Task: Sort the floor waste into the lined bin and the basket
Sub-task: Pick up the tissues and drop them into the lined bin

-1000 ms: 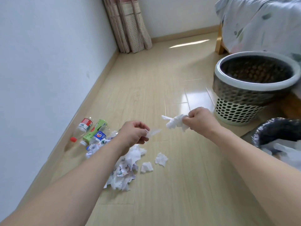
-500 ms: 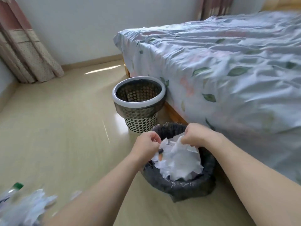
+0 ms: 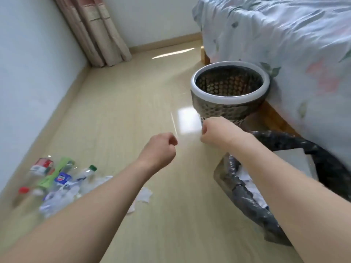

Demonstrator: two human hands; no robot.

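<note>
Bedroom floor | our left hand (image 3: 159,147) and right hand (image 3: 214,130) hang curled, holding nothing | crumpled white paper already fills the black-lined bin (image 3: 322,168) | white-rimmed perforated basket (image 3: 229,95) looks empty | plastic bottles (image 3: 57,175) and white paper scraps (image 3: 144,194) remain by the wall

White-rimmed perforated basket (image 3: 229,95), black-lined bin (image 3: 328,168), leaf-printed pale blue bedsheet (image 3: 284,35), beige striped curtain (image 3: 95,29).

both arms out over the floor, left hand (image 3: 160,147) and right hand (image 3: 212,132) curled, seemingly holding nothing. lined bin (image 3: 322,168) with white paper sits beside the perforated basket (image 3: 229,92). blurred bottles (image 3: 57,175) and paper scraps (image 3: 144,194) lie left.
</note>
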